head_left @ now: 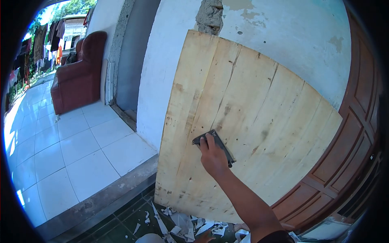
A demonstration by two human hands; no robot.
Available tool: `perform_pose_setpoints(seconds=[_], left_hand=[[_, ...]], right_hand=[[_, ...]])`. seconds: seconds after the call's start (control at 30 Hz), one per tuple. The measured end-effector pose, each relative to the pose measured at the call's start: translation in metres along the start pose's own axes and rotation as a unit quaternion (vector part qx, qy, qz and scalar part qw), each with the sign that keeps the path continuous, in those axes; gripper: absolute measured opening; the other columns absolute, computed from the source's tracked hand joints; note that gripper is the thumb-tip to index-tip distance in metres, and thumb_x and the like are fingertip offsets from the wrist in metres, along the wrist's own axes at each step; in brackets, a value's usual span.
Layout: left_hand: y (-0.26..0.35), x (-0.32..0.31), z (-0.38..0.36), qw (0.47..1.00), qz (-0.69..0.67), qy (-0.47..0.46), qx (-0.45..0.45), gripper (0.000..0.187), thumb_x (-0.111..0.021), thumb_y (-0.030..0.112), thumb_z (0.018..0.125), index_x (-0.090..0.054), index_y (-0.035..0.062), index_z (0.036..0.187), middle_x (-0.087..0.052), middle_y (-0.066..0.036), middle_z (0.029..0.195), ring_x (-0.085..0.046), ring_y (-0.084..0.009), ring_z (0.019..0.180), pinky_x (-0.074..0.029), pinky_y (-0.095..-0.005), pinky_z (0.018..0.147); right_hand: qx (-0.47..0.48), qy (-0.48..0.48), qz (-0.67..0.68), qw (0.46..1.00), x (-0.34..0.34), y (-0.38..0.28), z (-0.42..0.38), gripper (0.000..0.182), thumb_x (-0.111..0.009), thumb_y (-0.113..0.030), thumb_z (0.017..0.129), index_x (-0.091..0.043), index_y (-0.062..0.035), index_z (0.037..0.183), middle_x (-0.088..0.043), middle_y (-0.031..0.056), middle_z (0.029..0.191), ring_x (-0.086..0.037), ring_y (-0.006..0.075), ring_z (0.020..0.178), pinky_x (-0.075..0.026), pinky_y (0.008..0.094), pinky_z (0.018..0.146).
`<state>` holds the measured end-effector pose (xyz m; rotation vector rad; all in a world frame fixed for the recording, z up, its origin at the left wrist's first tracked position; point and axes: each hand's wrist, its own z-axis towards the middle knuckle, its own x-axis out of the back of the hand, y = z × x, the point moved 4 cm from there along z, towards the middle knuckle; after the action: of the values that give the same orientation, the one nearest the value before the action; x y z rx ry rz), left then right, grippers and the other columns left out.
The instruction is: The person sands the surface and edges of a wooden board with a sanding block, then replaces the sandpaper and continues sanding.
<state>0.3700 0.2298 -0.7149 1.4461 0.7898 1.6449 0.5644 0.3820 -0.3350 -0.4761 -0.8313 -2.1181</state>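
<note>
- A dark, flat block (223,147) lies against the pale face of a large wooden board (259,113), left of the panel's middle and tilted, its upper end pointing left.
- The right hand (214,157) grips the block from above, fingers spread over its back, the bare forearm reaching up from the lower right below a dark sleeve (276,237).
- The state of the left hand cannot be told from this view.
- The board stands before a white wall (300,56), its surface marked by long dark cracks, smudges and small spots.
- White and grey scraps (184,222) litter the dark green tiles (126,218) along the board's lower edge.
- At right, brown wooden panelling (340,158) rises beside the board.
- At left, a raised floor of white tiles (89,162) runs back to a dark red armchair (87,73), near a grey doorway (135,60).
- In the sunlit distance, clothes (42,42) hang outdoors below green foliage (76,7).
</note>
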Motion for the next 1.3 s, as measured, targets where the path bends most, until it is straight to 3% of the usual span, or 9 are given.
perform_pose_setpoints(seconds=[0.07,0.17,0.4,0.6,0.7,0.93,1.07,1.17,1.3], left_hand=[[0.016,0.021,0.003,1.000,-0.003,-0.022,0.013,0.044,-0.061,0.019,0.103,-0.054,0.0094,0.146,-0.038,-0.025,0.160,-0.069,-0.0316,0.092,-0.056,-0.0476,0.079],[-0.021,0.031,-0.001,0.989,-0.080,-0.047,0.116,0.046,-0.058,0.025,0.105,-0.053,0.0103,0.149,-0.039,-0.023,0.160,-0.065,-0.0348,0.114,-0.054,-0.0500,0.094],[0.007,0.083,0.000,0.981,-0.065,0.020,0.181,0.046,-0.054,0.033,0.107,-0.054,0.0078,0.146,-0.043,-0.019,0.158,-0.044,-0.0384,0.143,-0.039,-0.0514,0.117],[0.003,0.086,-0.010,0.985,-0.071,0.081,0.133,0.043,-0.062,0.028,0.103,-0.059,0.0073,0.140,-0.050,-0.022,0.152,-0.056,-0.0417,0.130,-0.048,-0.0523,0.105],[-0.009,0.083,-0.029,0.973,-0.144,0.094,0.157,0.042,-0.066,0.026,0.101,-0.061,0.0065,0.137,-0.050,-0.023,0.152,-0.058,-0.0427,0.128,-0.051,-0.0509,0.102],[-0.040,0.069,-0.047,0.966,-0.165,0.117,0.164,0.037,-0.069,0.022,0.099,-0.064,0.0049,0.132,-0.049,-0.023,0.154,-0.057,-0.0425,0.130,-0.052,-0.0496,0.100],[-0.032,0.082,-0.040,0.974,-0.129,0.136,0.128,0.036,-0.069,0.021,0.099,-0.064,0.0055,0.132,-0.049,-0.022,0.155,-0.059,-0.0415,0.128,-0.053,-0.0499,0.099],[-0.027,0.086,-0.047,0.976,-0.097,0.171,0.096,0.035,-0.069,0.021,0.099,-0.065,0.0068,0.131,-0.050,-0.020,0.154,-0.063,-0.0391,0.122,-0.054,-0.0481,0.096],[-0.024,0.098,-0.061,0.948,-0.189,0.185,0.174,0.032,-0.069,0.021,0.099,-0.067,0.0090,0.129,-0.053,-0.018,0.151,-0.068,-0.0352,0.112,-0.057,-0.0442,0.091]], right_hand=[[0.018,-0.127,0.038,0.991,-0.023,-0.014,-0.033,0.032,-0.062,-0.005,0.086,-0.069,0.0026,0.117,-0.056,0.0213,0.130,-0.072,0.0343,0.087,-0.061,0.0418,0.079],[0.069,-0.028,-0.011,0.997,0.019,0.016,0.030,0.033,-0.059,-0.007,0.087,-0.065,0.0028,0.118,-0.058,0.0202,0.125,-0.071,0.0258,0.076,-0.061,0.0383,0.060],[-0.130,0.240,0.008,0.962,0.170,0.109,0.190,0.015,-0.065,-0.003,0.091,-0.071,0.0021,0.105,-0.060,0.0154,0.114,-0.068,0.0371,0.094,-0.058,0.0458,0.082],[0.071,-0.125,0.011,0.990,-0.058,-0.048,-0.054,0.034,-0.061,-0.011,0.087,-0.068,0.0019,0.117,-0.058,0.0210,0.132,-0.070,0.0236,0.075,-0.062,0.0375,0.058],[0.103,-0.162,0.034,0.981,-0.054,-0.040,-0.039,0.032,-0.062,-0.012,0.087,-0.068,0.0013,0.116,-0.059,0.0206,0.131,-0.070,0.0234,0.073,-0.061,0.0379,0.054],[-0.115,0.252,-0.023,0.961,0.150,0.099,0.190,0.015,-0.065,0.000,0.089,-0.070,0.0024,0.103,-0.060,0.0158,0.113,-0.069,0.0383,0.092,-0.058,0.0462,0.080],[-0.127,0.133,0.048,0.982,0.064,0.029,0.121,0.027,-0.066,0.000,0.086,-0.067,0.0036,0.112,-0.058,0.0165,0.120,-0.069,0.0385,0.093,-0.059,0.0446,0.081],[0.101,-0.052,-0.036,0.993,-0.049,-0.053,0.006,0.028,-0.062,-0.009,0.088,-0.067,0.0042,0.112,-0.059,0.0177,0.124,-0.068,0.0245,0.072,-0.062,0.0379,0.059],[0.133,-0.076,-0.007,0.988,-0.016,-0.039,0.050,0.022,-0.062,-0.008,0.087,-0.066,0.0034,0.105,-0.056,0.0158,0.111,-0.067,0.0241,0.069,-0.061,0.0391,0.057]])
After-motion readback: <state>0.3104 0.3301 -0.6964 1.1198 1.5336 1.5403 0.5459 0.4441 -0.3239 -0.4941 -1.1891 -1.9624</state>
